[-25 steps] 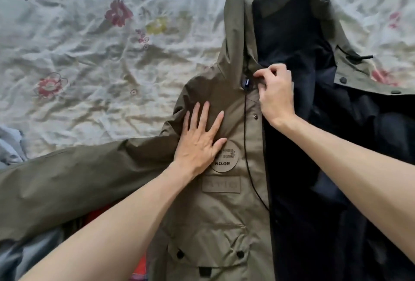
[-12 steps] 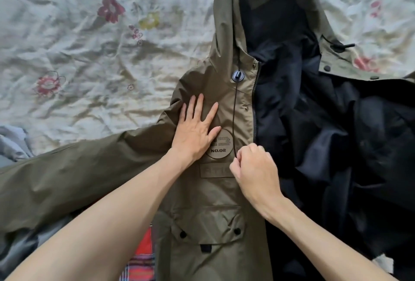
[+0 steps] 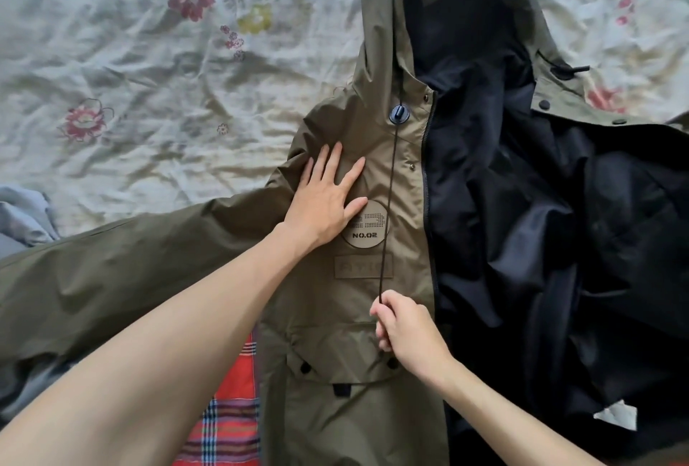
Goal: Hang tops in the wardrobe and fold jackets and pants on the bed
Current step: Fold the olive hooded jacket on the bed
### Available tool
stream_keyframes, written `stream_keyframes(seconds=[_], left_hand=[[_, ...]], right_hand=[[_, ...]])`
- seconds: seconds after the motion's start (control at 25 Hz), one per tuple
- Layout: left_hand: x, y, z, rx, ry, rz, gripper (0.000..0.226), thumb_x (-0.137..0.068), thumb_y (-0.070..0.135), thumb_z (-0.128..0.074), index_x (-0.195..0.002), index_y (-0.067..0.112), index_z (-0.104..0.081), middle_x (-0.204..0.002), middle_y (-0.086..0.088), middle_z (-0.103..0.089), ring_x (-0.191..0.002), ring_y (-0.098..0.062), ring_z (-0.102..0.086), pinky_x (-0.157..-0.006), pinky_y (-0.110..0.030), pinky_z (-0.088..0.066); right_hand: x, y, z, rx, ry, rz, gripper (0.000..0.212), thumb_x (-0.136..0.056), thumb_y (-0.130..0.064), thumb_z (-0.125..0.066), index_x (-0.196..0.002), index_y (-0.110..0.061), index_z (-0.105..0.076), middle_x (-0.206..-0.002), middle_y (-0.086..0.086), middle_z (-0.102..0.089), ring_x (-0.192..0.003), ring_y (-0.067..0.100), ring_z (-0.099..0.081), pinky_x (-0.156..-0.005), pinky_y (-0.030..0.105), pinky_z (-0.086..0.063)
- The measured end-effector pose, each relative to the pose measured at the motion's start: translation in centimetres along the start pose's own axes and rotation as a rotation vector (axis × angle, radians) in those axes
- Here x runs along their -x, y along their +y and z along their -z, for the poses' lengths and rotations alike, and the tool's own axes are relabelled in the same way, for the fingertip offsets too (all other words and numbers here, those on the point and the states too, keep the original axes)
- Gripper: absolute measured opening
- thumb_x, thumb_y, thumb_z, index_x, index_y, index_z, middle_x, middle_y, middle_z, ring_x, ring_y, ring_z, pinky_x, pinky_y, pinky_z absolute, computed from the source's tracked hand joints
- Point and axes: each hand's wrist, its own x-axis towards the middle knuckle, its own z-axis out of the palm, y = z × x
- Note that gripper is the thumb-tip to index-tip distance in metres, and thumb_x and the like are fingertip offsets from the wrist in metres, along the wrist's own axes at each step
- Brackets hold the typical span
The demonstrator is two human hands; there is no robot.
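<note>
An olive hooded jacket (image 3: 335, 316) lies open on the bed, front up, its dark navy lining (image 3: 522, 242) showing on the right half. Its left sleeve stretches out toward the left edge. My left hand (image 3: 328, 197) presses flat on the chest beside a round "NO.02" patch (image 3: 367, 229). My right hand (image 3: 406, 331) pinches the black hood drawcord (image 3: 389, 204), which runs taut from the round toggle (image 3: 398, 114) near the collar down to my fingers above the front pocket.
The bed sheet (image 3: 149, 74) is pale, wrinkled and flower-printed. A red plaid garment (image 3: 227, 409) lies under the jacket at the bottom. Grey-blue cloth (image 3: 22, 219) sits at the left edge. A white label (image 3: 615, 415) shows on the lining at lower right.
My right hand slid from the toggle at the collar down along the drawcord to the pocket, pulling it straight. My left hand stayed flat on the chest.
</note>
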Motion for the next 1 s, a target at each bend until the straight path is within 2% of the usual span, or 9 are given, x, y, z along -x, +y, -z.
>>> stream_keyframes(seconds=[0.08, 0.16, 0.2, 0.28, 0.36, 0.48, 0.68, 0.84, 1.0], left_hand=[[0.4, 0.4, 0.9, 0.042, 0.041, -0.019, 0.065, -0.1, 0.054, -0.039, -0.157, 0.03, -0.018, -0.165, -0.014, -0.007, -0.153, -0.028, -0.006, -0.123, -0.043, -0.008], [0.8, -0.2, 2.7, 0.179, 0.251, 0.034, 0.054, -0.098, 0.042, -0.052, -0.147, 0.023, -0.042, -0.154, -0.013, -0.036, -0.142, -0.03, -0.032, -0.116, -0.041, -0.025], [0.8, -1.0, 4.0, 0.224, 0.381, 0.133, 0.047, -0.097, 0.037, -0.055, -0.14, 0.018, -0.049, -0.144, -0.013, -0.047, -0.133, -0.031, -0.042, -0.11, -0.041, -0.032], [-0.2, -4.2, 5.1, 0.31, 0.437, 0.414, 0.038, -0.098, 0.037, -0.053, -0.126, 0.012, -0.057, -0.127, -0.016, -0.057, -0.117, -0.035, -0.051, -0.099, -0.044, -0.039], [-1.3, -7.6, 6.1, 0.661, 0.222, 0.57, 0.033, -0.097, 0.041, -0.052, -0.103, 0.012, -0.067, -0.107, -0.018, -0.067, -0.101, -0.034, -0.061, -0.084, -0.042, -0.046], [-0.8, -9.7, 7.4, 1.098, -0.113, 0.479, 0.036, -0.097, 0.04, -0.059, -0.089, 0.006, -0.07, -0.082, -0.008, -0.062, -0.07, -0.02, -0.055, -0.055, -0.027, -0.041], [1.5, -9.7, 8.0, 0.928, -0.397, 0.331, 0.036, -0.091, 0.044, -0.066, -0.087, 0.009, -0.073, -0.071, -0.007, -0.057, -0.055, -0.007, -0.048, -0.05, -0.019, -0.037], [1.5, -7.1, 5.6, 0.509, -0.204, 0.356, 0.038, -0.083, 0.056, -0.069, -0.088, 0.019, -0.076, -0.089, -0.007, -0.074, -0.085, -0.02, -0.067, -0.072, -0.03, -0.047], [2.2, -3.3, 4.0, 0.136, 0.035, 0.369, 0.023, -0.096, 0.038, -0.056, -0.102, 0.022, -0.072, -0.101, -0.006, -0.071, -0.101, -0.028, -0.065, -0.077, -0.033, -0.043]], right_hand=[[0.5, 0.2, 0.4, 0.586, 0.11, 0.098, 0.031, -0.098, -0.04, -0.052, -0.075, -0.019, -0.054, -0.075, 0.004, -0.068, -0.075, 0.029, -0.066, -0.06, 0.035, -0.044], [0.7, -0.8, 1.7, 0.992, 0.368, 0.287, 0.038, -0.079, -0.047, -0.077, -0.063, -0.017, -0.059, -0.062, 0.005, -0.063, -0.057, 0.031, -0.065, -0.05, 0.03, -0.03], [0.3, -2.2, 2.7, 1.03, 0.528, 0.393, 0.037, -0.073, -0.044, -0.082, -0.061, -0.017, -0.06, -0.058, 0.003, -0.06, -0.05, 0.03, -0.062, -0.048, 0.028, -0.028], [-3.0, -6.4, 5.5, 0.894, 0.591, 0.616, 0.021, -0.084, -0.037, -0.072, -0.081, -0.018, -0.065, -0.076, 0.001, -0.063, -0.065, 0.029, -0.065, -0.052, 0.031, -0.035], [-7.9, -11.3, 7.5, 0.694, 0.505, 0.718, 0.018, -0.091, -0.032, -0.064, -0.103, -0.019, -0.061, -0.093, 0.0, -0.061, -0.083, 0.027, -0.063, -0.064, 0.037, -0.046], [-15.1, -14.7, 7.8, 0.47, 0.402, 0.589, 0.041, -0.086, -0.032, -0.073, -0.115, -0.015, -0.05, -0.104, 0.002, -0.049, -0.093, 0.024, -0.055, -0.082, 0.039, -0.045], [-18.0, -11.8, 6.6, 0.396, 0.445, 0.651, 0.042, -0.085, -0.029, -0.074, -0.114, -0.013, -0.048, -0.106, -0.001, -0.04, -0.092, 0.015, -0.044, -0.083, 0.033, -0.042], [-18.2, -10.8, 5.3, 0.618, 0.599, 0.758, 0.034, -0.091, -0.028, -0.066, -0.114, -0.006, -0.053, -0.106, 0.013, -0.048, -0.097, 0.031, -0.049, -0.079, 0.044, -0.046], [-18.8, -10.2, 4.9, 0.719, 0.698, 0.812, 0.028, -0.093, -0.026, -0.061, -0.111, -0.006, -0.054, -0.101, 0.015, -0.048, -0.09, 0.033, -0.048, -0.075, 0.047, -0.045]])
